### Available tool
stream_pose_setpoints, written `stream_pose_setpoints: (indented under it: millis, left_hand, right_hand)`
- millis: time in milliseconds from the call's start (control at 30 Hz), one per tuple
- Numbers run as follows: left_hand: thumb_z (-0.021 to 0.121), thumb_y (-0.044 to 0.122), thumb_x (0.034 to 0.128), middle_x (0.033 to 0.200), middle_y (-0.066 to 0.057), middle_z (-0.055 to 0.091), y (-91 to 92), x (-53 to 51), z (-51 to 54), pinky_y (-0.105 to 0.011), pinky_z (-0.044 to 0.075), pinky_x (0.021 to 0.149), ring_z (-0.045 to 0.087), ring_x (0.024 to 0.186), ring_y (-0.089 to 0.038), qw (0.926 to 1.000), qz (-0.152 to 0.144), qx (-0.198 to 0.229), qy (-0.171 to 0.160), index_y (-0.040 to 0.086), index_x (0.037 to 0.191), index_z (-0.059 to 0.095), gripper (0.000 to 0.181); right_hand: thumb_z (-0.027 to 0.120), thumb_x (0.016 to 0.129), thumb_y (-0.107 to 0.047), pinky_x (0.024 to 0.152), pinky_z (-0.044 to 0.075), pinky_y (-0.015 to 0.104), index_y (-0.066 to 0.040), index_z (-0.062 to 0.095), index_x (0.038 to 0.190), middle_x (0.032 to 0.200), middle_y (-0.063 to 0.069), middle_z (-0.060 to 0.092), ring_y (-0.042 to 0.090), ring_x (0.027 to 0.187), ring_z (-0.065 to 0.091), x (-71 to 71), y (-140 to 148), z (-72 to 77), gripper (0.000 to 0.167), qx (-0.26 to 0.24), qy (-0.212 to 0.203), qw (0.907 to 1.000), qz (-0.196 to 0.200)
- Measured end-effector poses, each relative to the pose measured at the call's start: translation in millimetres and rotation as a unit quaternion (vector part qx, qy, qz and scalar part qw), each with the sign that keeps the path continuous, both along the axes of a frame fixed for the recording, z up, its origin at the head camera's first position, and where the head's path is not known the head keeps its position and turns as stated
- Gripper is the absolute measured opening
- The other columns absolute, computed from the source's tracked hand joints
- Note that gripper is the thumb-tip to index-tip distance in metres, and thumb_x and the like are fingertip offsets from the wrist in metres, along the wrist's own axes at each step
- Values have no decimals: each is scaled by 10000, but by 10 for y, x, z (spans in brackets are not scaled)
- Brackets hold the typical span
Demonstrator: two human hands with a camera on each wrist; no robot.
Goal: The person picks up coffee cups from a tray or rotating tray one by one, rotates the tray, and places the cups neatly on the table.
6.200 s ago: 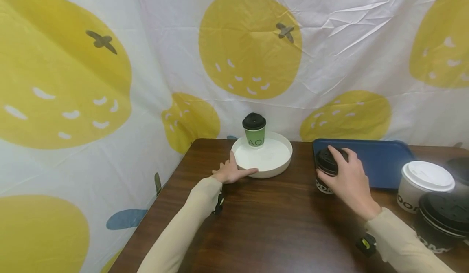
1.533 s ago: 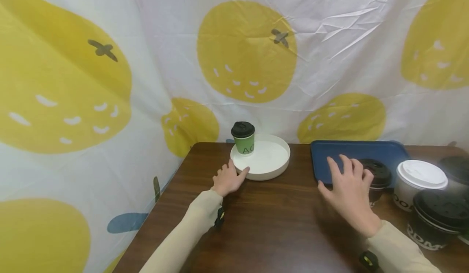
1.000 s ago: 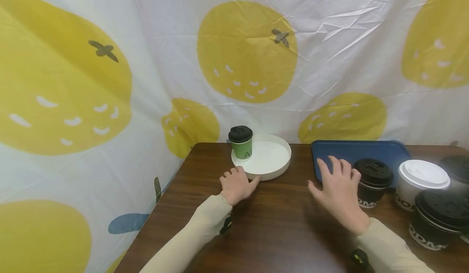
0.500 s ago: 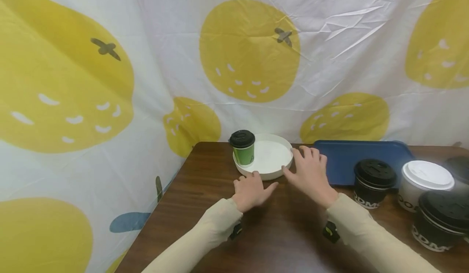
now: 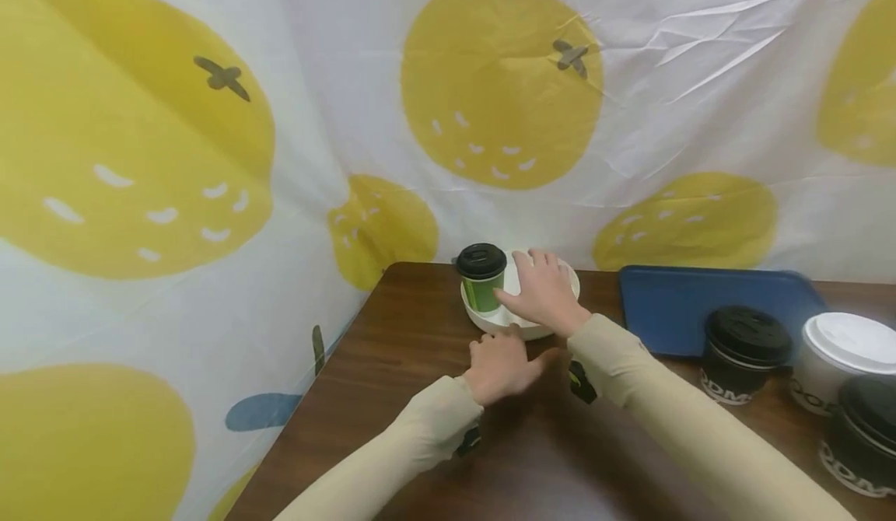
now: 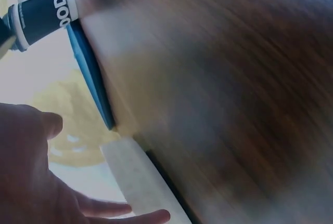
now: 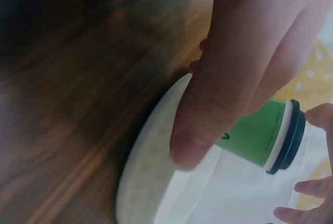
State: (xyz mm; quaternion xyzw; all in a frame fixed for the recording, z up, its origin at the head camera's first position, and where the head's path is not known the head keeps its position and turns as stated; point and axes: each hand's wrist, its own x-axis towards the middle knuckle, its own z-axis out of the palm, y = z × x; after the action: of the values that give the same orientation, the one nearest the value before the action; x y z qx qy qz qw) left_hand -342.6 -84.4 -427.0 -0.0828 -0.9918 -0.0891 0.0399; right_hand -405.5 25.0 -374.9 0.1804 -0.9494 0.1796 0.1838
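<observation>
A green paper cup [image 5: 483, 291] with a black lid stands upright at the left side of a round white tray [image 5: 473, 317]. My right hand [image 5: 546, 291] is over the tray, right of the cup, fingers spread; its thumb is close to the cup. In the right wrist view the fingertips reach in near the black lid [image 7: 289, 140]; contact cannot be told. My left hand [image 5: 500, 365] is at the tray's near rim, fingers loosely extended, thumb out to the right. In the left wrist view its fingertips [image 6: 156, 217] meet the tray wall [image 6: 143, 180].
A blue rectangular tray [image 5: 658, 311] lies at the back right. Before it stand a black cup [image 5: 743, 358], a white-lidded cup [image 5: 843, 358] and a larger black cup [image 5: 864, 435]. A fruit-print cloth [image 5: 504, 85] hangs behind the brown table [image 5: 392, 334].
My right hand has let go of the black cup, which now stands further right, and has moved left over the white tray. The green cup has shifted from the back toward the tray's near left.
</observation>
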Motion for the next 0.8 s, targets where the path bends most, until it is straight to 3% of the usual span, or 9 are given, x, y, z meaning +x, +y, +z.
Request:
stream_pose_setpoints:
  millis: [167, 267, 400, 567, 800]
  left_hand:
    - [414, 809, 939, 1279, -253, 670, -139, -68, -46, -574, 521, 948, 658, 1141, -417, 9990, 432, 50, -43, -53, 1405, 533, 987]
    - [407, 821, 933, 1428, -286, 575, -319, -195, -91, -626, 477, 1039, 580, 1283, -474, 9968, 738, 185, -259, -63, 1551, 363, 1080]
    - [434, 840, 903, 1646, -281, 337, -597, -414, -125, -726, 340, 1146, 362, 1492, -530, 9907, 1005, 634, -658, 61, 1670, 72, 1151]
    - [453, 873, 864, 1718, -242, 192, -740, -642, -123, -792, 260, 1152, 225, 1564, -531, 9849, 1002, 1026, -972, 194, 1684, -19, 1164]
    - [433, 922, 831, 1739, -213, 138, -736, -830, -196, -812, 235, 1150, 177, 1585, -520, 9833, 998, 801, -1294, 284, 1670, -95, 1179]
  right_hand:
    - [661, 937, -482, 1070, 438, 680, 18, 435, 1504, 1510, 342, 452, 538, 1376, 453, -128, -183, 33, 789, 70, -184, 9997, 146]
    - [662, 937, -485, 1073, 444, 677, 20, 404, 1526, 1523, 347, 433, 542, 1391, 439, -192, -274, 44, 818, 110, -230, 9995, 199]
    - [651, 952, -491, 1095, 436, 673, 20, 369, 1556, 1546, 347, 403, 543, 1422, 406, -274, -386, 34, 840, 238, -246, 9991, 259]
    - [638, 968, -490, 1131, 411, 672, -20, 326, 1601, 1595, 338, 346, 541, 1465, 353, -366, -448, 38, 848, 283, -327, 9986, 315]
    - [631, 978, -495, 1117, 430, 672, -93, 280, 1639, 1639, 340, 265, 553, 1495, 299, -447, -545, 34, 850, 287, -511, 9974, 410]
